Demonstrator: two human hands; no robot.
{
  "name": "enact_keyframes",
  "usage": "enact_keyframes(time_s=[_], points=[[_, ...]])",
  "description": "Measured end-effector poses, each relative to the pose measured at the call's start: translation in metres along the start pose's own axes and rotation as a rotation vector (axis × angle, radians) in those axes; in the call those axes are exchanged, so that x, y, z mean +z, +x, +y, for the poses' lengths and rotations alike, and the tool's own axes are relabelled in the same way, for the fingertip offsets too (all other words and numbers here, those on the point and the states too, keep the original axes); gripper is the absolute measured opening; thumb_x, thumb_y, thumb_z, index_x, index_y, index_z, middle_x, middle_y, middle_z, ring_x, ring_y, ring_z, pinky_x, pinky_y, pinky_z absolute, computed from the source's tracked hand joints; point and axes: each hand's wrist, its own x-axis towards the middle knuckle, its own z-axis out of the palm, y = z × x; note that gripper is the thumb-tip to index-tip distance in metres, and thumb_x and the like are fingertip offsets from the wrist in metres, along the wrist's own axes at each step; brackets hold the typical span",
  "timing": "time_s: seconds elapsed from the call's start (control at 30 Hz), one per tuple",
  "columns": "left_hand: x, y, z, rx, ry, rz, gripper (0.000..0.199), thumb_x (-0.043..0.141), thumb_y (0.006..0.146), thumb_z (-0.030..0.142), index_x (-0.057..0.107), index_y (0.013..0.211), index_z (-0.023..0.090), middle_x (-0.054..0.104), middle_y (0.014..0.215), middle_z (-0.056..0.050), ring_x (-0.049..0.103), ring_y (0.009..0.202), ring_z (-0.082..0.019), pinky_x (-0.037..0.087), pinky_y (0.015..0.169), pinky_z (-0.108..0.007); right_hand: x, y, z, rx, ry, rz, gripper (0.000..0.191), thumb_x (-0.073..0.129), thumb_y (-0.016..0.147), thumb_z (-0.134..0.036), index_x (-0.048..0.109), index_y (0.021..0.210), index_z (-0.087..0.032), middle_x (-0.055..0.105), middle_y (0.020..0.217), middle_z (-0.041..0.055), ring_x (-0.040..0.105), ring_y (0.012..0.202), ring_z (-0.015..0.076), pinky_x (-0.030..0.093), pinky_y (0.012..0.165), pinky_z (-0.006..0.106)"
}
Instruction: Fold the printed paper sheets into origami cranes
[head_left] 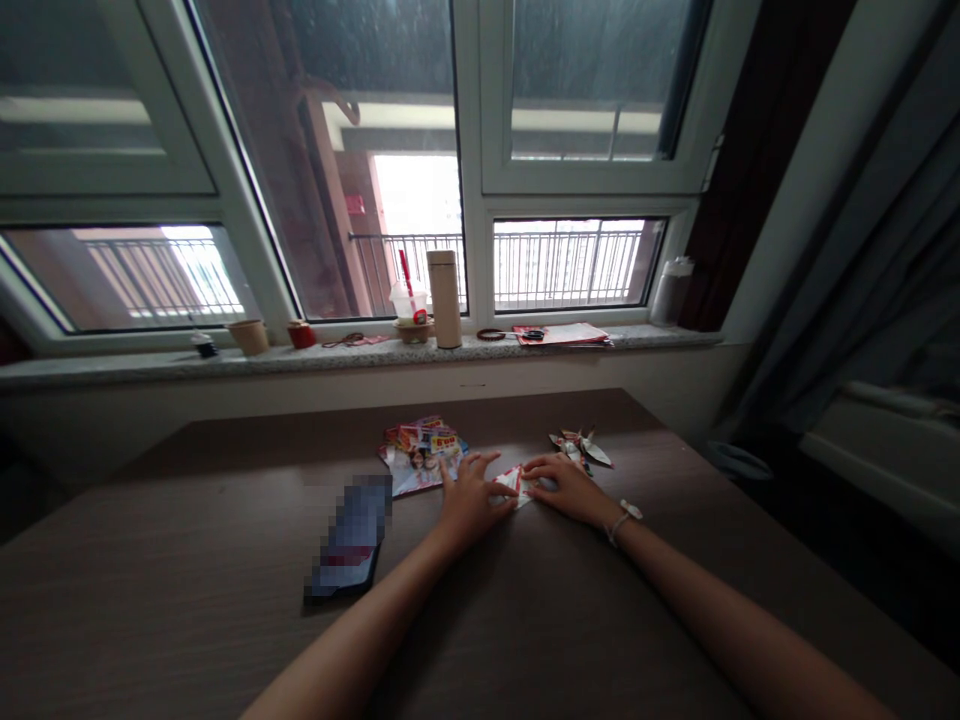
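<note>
A small piece of folded paper point(513, 482), white with red, lies on the brown table between my hands. My left hand point(471, 497) touches its left side with thumb and a finger, the other fingers spread. From the right, the fingers of my right hand point(568, 488) press on the paper's other side; a bracelet is on that wrist. Colourful printed sheets point(420, 456) are piled just beyond my left hand. Folded paper shapes point(581, 447) sit behind my right hand.
A phone point(349, 537) lies left of my left forearm on the table point(187, 560). Along the windowsill point(360, 355) stand a tan bottle point(445, 300), a plastic cup with a red straw point(409, 303), a paper cup point(249, 338), and scissors point(532, 334) on red-edged paper.
</note>
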Motion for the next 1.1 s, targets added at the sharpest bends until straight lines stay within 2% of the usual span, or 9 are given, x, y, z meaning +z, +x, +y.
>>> enact_keyframes(time_s=[0.17,0.3,0.63,0.73,0.87,1.0,1.1], points=[[0.001,-0.001,-0.001,-0.013,-0.032,0.024,0.008,0.072,0.081,0.039,0.078,0.085,0.037,0.051,0.145,0.002,0.036,0.137,-0.032,-0.004,0.111,-0.074,0.004,-0.007,-0.006,-0.016,0.022,0.077,0.017,0.07,0.083,-0.034,0.074,0.097,-0.026,0.068,0.114,0.0038,0.056,0.112,0.024,0.035,0.104,0.043],[0.0,0.001,-0.002,-0.039,-0.034,0.035,0.012,0.072,0.081,0.04,0.077,0.075,0.031,0.053,0.143,0.002,0.037,0.135,-0.033,-0.002,0.111,-0.075,0.009,-0.011,-0.011,-0.017,0.005,0.11,0.012,0.07,0.084,-0.035,0.074,0.088,-0.025,0.066,0.106,0.004,0.056,0.106,0.0229,0.037,0.1,0.041],[0.004,0.0,0.005,-0.079,-0.054,0.065,0.01,0.075,0.079,0.035,0.073,0.074,0.027,0.06,0.136,0.0,0.043,0.131,-0.031,-0.001,0.108,-0.077,0.01,-0.01,-0.01,-0.024,0.048,0.133,0.012,0.065,0.088,-0.028,0.076,0.092,-0.026,0.067,0.1,0.0043,0.059,0.1,0.0208,0.041,0.096,0.037],[0.007,0.001,0.006,-0.091,-0.063,0.07,0.007,0.075,0.079,0.036,0.074,0.08,0.029,0.06,0.136,0.0,0.045,0.13,-0.03,0.002,0.109,-0.077,0.011,-0.01,-0.008,-0.032,0.089,0.137,0.012,0.066,0.087,-0.029,0.078,0.091,-0.027,0.068,0.099,0.004,0.06,0.098,0.0203,0.042,0.095,0.036],[0.007,0.001,0.005,-0.124,-0.053,0.054,0.015,0.075,0.078,0.041,0.076,0.093,0.037,0.056,0.139,0.0,0.044,0.131,-0.031,0.006,0.108,-0.077,0.01,-0.011,-0.004,-0.026,0.101,0.119,0.011,0.069,0.085,-0.031,0.079,0.091,-0.029,0.068,0.1,0.0041,0.06,0.099,0.0204,0.043,0.094,0.035],[0.006,0.001,0.005,-0.131,-0.009,0.014,0.012,0.073,0.08,0.045,0.077,0.089,0.039,0.054,0.142,0.0,0.041,0.133,-0.034,0.005,0.106,-0.079,0.009,-0.012,-0.005,-0.015,0.08,0.099,0.011,0.071,0.084,-0.032,0.078,0.091,-0.03,0.066,0.105,0.0043,0.059,0.102,0.0209,0.041,0.096,0.036],[0.006,0.0,0.006,-0.108,0.016,0.031,0.014,0.073,0.08,0.044,0.077,0.091,0.039,0.054,0.142,-0.001,0.041,0.133,-0.035,0.004,0.106,-0.079,0.007,-0.012,-0.008,-0.006,0.059,0.099,0.01,0.07,0.085,-0.031,0.078,0.091,-0.031,0.067,0.106,0.0034,0.058,0.103,0.021,0.04,0.097,0.036]])
